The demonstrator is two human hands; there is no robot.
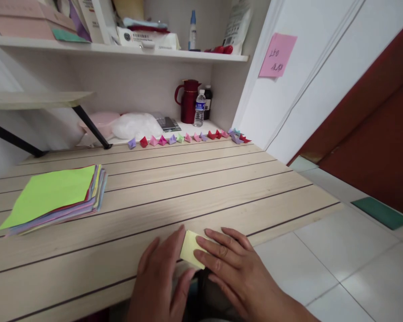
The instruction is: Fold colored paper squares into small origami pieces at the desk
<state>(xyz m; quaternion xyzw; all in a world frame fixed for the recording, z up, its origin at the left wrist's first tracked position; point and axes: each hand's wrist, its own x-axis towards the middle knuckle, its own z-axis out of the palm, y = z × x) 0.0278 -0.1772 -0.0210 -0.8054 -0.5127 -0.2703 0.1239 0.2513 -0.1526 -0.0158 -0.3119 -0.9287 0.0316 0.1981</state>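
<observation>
A small folded piece of pale yellow paper [190, 247] lies at the near edge of the wooden table [188, 188]. My left hand [161, 277] rests flat beside it, fingertips against its left edge. My right hand [235, 268] lies over its right side, fingers stretched out and pressing down on it. Both hands have their fingers extended, not wrapped round anything.
A stack of coloured paper squares [57, 197], lime green on top, sits at the left. A row of small folded paper shapes [188, 137] lines the far edge. Behind stand a red jug [188, 100], a water bottle [199, 108] and shelves. Tiled floor lies to the right.
</observation>
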